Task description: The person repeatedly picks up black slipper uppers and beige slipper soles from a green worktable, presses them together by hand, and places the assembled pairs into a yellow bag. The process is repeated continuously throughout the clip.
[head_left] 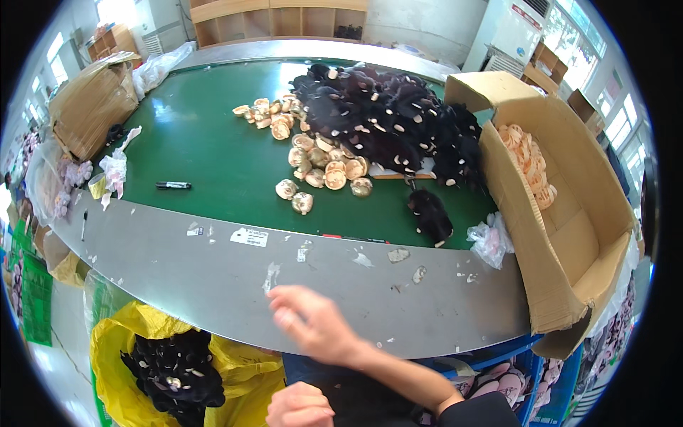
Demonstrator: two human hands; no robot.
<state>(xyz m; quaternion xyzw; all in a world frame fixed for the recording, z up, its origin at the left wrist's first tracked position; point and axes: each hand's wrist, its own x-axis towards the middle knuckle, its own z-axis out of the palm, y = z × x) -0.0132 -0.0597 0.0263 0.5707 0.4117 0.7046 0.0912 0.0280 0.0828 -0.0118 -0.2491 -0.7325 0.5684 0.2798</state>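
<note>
My right hand reaches in over the near metal edge of the table. Its fingers are partly stretched and a little blurred, with nothing seen in them. Low in the picture, my left hand is curled closed in front of my body; whatever it may hold is hidden. Beyond them, on the green table surface, lies a single black plush piece with a pale tip. Behind it rises a big heap of black plush pieces with small pale parts. Several round beige and gold shells lie left of the heap.
An open cardboard box holding orange-beige plastic parts stands at the right. A black marker lies left. Crumpled clear plastic sits near the box. Below, a yellow bag contains black plush pieces. Another carton stands far left.
</note>
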